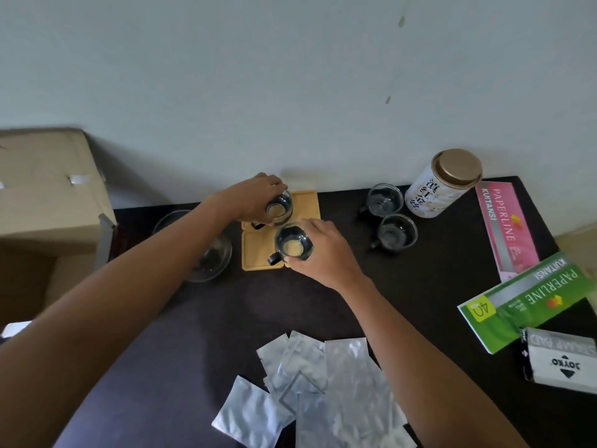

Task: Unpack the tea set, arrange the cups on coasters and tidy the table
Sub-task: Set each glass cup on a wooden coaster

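While the left hand (258, 195) grips one glass cup (279, 209), the right hand (319, 250) grips another (293, 242).

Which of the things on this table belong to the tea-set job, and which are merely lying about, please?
Job:
left hand gripping far cup
right hand gripping near cup
coasters
two spare cups
foil packets

Lying about:
receipt books
stamp pad box

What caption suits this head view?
Both hands set glass cups on yellow coasters; two more cups wait.
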